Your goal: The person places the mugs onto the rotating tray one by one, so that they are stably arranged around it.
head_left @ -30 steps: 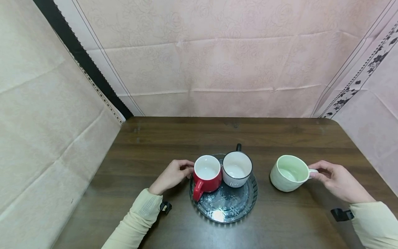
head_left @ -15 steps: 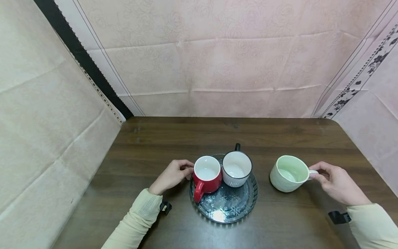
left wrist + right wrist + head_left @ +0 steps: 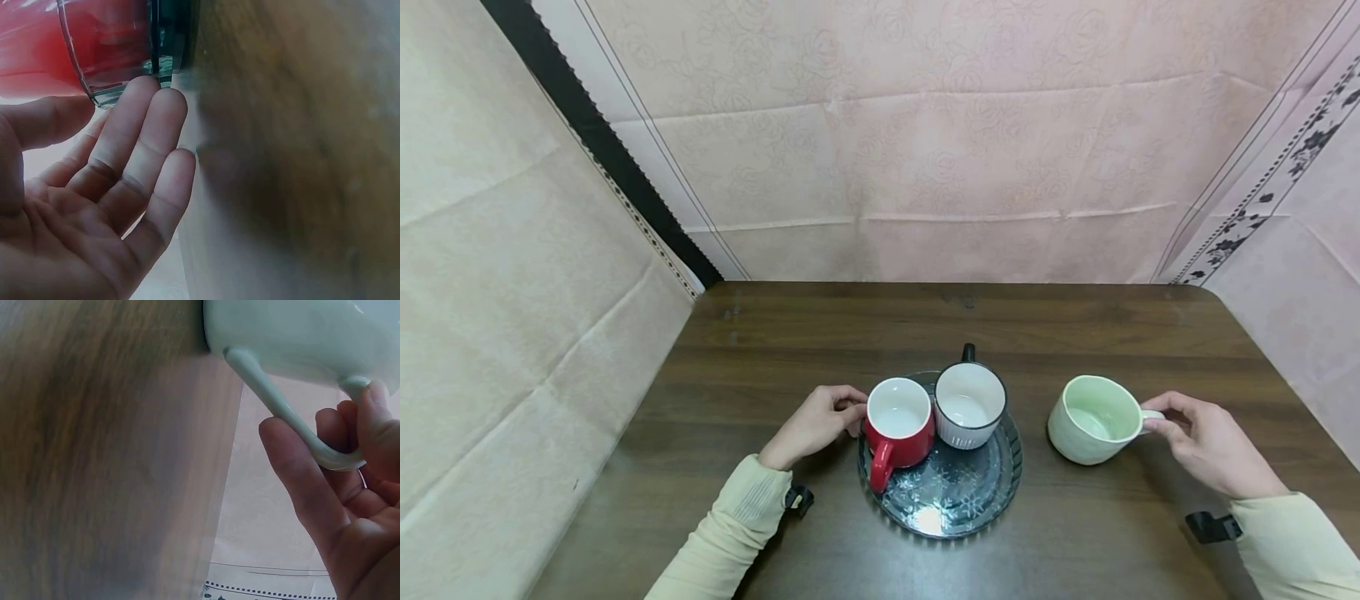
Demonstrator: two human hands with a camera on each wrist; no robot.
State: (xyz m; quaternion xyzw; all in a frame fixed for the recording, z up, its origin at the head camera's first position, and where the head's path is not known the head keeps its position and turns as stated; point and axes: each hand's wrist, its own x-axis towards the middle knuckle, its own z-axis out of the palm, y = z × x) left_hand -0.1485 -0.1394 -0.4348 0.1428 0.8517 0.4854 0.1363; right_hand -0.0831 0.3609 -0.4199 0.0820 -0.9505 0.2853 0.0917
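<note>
My left hand (image 3: pixel 820 423) is at the left edge of a round clear glass tray (image 3: pixel 943 508). In the left wrist view, its thumb lies at the upper side of the tray's rim (image 3: pixel 109 97) with fingertips under it. A red mug (image 3: pixel 904 450) and a white mug (image 3: pixel 964 435) with a black rim and handle stand upright side by side on the tray. Over to the right, my right hand (image 3: pixel 1213 437) grips the handle (image 3: pixel 275 400) of a pale green mug (image 3: pixel 1086 440) between thumb and fingers. That mug is upright with an empty inside.
Everything stands on a dark brown wooden table (image 3: pixel 820 325). A pale patterned cloth (image 3: pixel 925 167) hangs behind it, with more cloth at both sides. Black wrist cameras sit at my left cuff (image 3: pixel 800 500) and right cuff (image 3: pixel 1212 527).
The two mugs on the tray have turned slightly counterclockwise, the black handle going left and the red handle shifting down and right. My right hand and the green mug have moved slightly left.
</note>
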